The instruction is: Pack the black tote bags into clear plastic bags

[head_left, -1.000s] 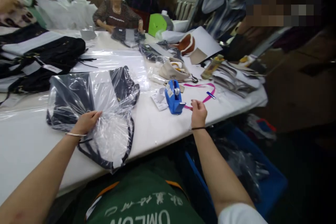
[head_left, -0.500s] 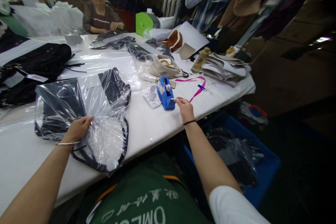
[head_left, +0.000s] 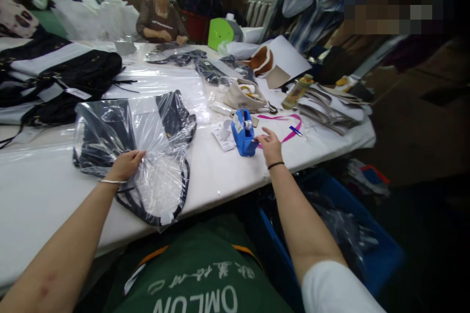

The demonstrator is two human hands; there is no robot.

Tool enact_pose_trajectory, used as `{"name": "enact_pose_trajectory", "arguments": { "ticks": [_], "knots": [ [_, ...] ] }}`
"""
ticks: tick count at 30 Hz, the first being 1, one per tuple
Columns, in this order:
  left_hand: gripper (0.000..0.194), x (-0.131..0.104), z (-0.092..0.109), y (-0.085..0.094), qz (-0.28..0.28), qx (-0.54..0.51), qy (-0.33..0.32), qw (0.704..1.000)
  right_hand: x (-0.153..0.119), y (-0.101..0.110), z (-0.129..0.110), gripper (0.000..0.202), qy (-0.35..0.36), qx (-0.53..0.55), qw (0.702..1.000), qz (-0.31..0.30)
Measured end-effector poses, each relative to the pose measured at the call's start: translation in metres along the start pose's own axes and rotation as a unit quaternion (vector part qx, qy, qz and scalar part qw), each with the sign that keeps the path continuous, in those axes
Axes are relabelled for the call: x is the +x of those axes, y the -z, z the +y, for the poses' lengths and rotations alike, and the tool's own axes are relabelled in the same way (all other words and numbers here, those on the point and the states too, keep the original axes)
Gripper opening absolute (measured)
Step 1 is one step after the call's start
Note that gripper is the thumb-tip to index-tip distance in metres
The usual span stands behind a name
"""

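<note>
A dark bag (head_left: 101,124) lies on the white table inside a clear plastic bag (head_left: 163,168), with a pale band across its middle. Its dark strap loops toward the table's front edge. My left hand (head_left: 127,165) pinches gathered plastic at the bag's lower side. To the right stands a blue tape dispenser (head_left: 242,129). My right hand (head_left: 270,146) is at the dispenser's front end, fingers apart and the index finger raised. Whether a fingertip touches the dispenser or a bit of tape is too small to tell.
Black bags (head_left: 84,73) are piled at left. Behind the dispenser are a beige pouch (head_left: 244,97), a bottle (head_left: 296,93) and a pink ribbon (head_left: 299,122). A person (head_left: 161,19) sits across the table. A blue bin (head_left: 385,259) stands below the edge at right.
My right hand's fingers have gone from a pinch at the dispenser's front to spread apart. My left hand keeps its hold on the plastic. The whole view has shifted, so things appear farther right.
</note>
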State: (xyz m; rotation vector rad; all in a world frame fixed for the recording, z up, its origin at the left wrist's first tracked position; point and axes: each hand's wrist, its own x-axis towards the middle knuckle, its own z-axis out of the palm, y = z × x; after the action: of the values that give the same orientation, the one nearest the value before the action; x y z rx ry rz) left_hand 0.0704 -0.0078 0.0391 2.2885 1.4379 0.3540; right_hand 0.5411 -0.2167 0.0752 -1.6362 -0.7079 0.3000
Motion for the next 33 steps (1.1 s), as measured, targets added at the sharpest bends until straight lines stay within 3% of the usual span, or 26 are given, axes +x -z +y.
{"name": "enact_pose_trajectory", "arguments": {
  "ticks": [3, 5, 8, 10, 12, 14, 16, 18, 20, 22, 25, 28, 33],
  "knots": [
    [0.047, -0.002, 0.006, 0.000, 0.001, -0.025, -0.022, 0.999, -0.023, 0.003, 0.013, 0.067, 0.005, 0.033, 0.997, 0.067],
    [0.046, -0.002, 0.009, 0.000, 0.009, -0.036, -0.030, 0.999, -0.032, 0.011, 0.026, 0.066, -0.009, 0.025, 0.997, 0.078],
    [0.044, -0.002, 0.011, -0.001, 0.012, -0.045, -0.026, 0.999, -0.035, 0.024, 0.039, 0.062, -0.006, -0.093, 0.991, 0.095],
    [0.044, -0.004, 0.011, -0.002, 0.012, -0.050, -0.023, 0.998, -0.038, 0.028, 0.035, 0.058, 0.011, -0.167, 0.977, 0.129],
    [0.044, -0.006, 0.012, -0.004, 0.014, -0.051, -0.025, 0.998, -0.049, 0.019, 0.017, 0.058, 0.032, -0.144, 0.979, 0.138],
    [0.045, -0.007, 0.012, -0.006, 0.018, -0.042, -0.025, 0.999, -0.073, -0.009, -0.010, 0.062, 0.051, -0.058, 0.995, 0.059],
    [0.045, -0.008, 0.012, -0.007, 0.021, -0.028, -0.021, 0.999, -0.103, -0.056, -0.041, 0.061, 0.057, -0.010, 0.990, -0.125],
    [0.046, -0.009, 0.012, -0.007, 0.024, -0.013, -0.018, 0.999, -0.131, -0.114, -0.066, 0.058, 0.079, 0.002, 0.947, -0.311],
    [0.046, -0.009, 0.013, -0.007, 0.024, -0.002, -0.018, 1.000, -0.148, -0.171, -0.080, 0.057, 0.123, -0.014, 0.915, -0.385],
    [0.046, -0.009, 0.014, -0.006, 0.021, 0.002, -0.016, 1.000, -0.154, -0.214, -0.080, 0.058, 0.167, -0.089, 0.907, -0.375],
    [0.047, -0.011, 0.016, -0.006, 0.020, 0.005, -0.006, 1.000, -0.153, -0.247, -0.062, 0.059, 0.192, -0.244, 0.890, -0.333],
    [0.050, -0.014, 0.018, -0.007, 0.019, 0.015, -0.001, 1.000, -0.152, -0.252, -0.044, 0.063, 0.217, -0.309, 0.870, -0.317],
    [0.051, -0.018, 0.020, -0.013, 0.024, 0.055, 0.000, 0.998, -0.149, -0.241, -0.035, 0.072, 0.270, -0.340, 0.856, -0.279]
  ]
}}
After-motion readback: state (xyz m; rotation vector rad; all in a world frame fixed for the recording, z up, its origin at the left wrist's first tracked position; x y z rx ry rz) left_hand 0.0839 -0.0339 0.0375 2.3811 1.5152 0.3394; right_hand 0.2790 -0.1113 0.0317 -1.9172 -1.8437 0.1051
